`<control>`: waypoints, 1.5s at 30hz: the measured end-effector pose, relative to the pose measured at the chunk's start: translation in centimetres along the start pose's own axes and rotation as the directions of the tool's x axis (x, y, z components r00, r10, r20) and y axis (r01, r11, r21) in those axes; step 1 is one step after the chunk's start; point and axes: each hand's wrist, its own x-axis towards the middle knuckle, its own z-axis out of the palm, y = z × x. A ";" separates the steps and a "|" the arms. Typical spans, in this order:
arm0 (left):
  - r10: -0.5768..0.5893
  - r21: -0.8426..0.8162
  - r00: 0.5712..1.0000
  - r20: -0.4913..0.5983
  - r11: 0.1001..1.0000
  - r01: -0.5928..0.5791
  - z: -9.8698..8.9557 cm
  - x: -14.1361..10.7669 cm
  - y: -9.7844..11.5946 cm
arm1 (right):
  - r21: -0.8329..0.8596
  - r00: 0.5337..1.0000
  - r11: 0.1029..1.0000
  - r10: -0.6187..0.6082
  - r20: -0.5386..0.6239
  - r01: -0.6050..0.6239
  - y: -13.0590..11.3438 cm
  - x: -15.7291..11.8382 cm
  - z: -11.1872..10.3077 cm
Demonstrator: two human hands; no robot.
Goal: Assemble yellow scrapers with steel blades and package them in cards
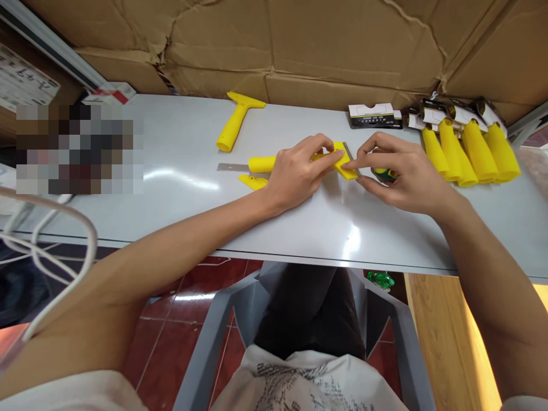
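Note:
My left hand is closed around a yellow scraper held just above the white table, its wide head pointing right. A metal blade runs along the edge of that head. The fingers and thumb of my right hand pinch the blade near its ends. Partly hidden under my right palm is a rounded green, yellow and black object. Left of my left hand lie a loose metal strip and a flat yellow piece, partly covered by the hand.
Another yellow scraper lies toward the back. Several packaged yellow scrapers sit in a row at the right, beside black-and-white cards. Cardboard walls off the back. A white cable loops at the left.

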 end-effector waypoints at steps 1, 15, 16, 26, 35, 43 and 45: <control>0.007 0.004 1.000 0.000 1.000 -0.007 0.0 0.0 0.0 | 0.008 1.000 1.000 0.005 -0.006 -0.005 -0.1 0.0 0.0; 0.131 0.091 0.988 0.082 0.986 -0.138 -0.8 0.3 0.7 | 0.495 0.718 0.866 0.384 -0.580 -0.063 1.1 0.5 -4.2; 0.146 0.091 0.985 0.088 0.984 -0.154 -0.9 0.3 0.7 | 0.536 0.702 0.840 0.432 -0.566 -0.085 1.6 0.6 -4.3; -0.095 -0.293 0.991 -0.093 0.954 0.063 -3.2 0.9 1.5 | 0.546 0.638 0.785 0.585 -0.500 -0.292 4.8 -0.2 -5.6; -0.285 -0.789 0.910 0.301 0.462 0.406 -5.6 2.5 2.1 | 0.614 0.623 0.751 0.605 -0.496 -0.241 7.7 -0.3 -5.0; -0.407 -0.849 0.773 0.486 -0.010 0.528 -5.7 3.3 1.5 | 0.662 0.607 0.730 0.606 -0.514 -0.169 8.7 -0.3 -4.9; -0.332 -0.822 0.765 0.552 -0.066 0.565 -6.8 3.4 1.9 | 0.650 0.605 0.744 0.592 -0.532 -0.157 8.8 -0.4 -5.1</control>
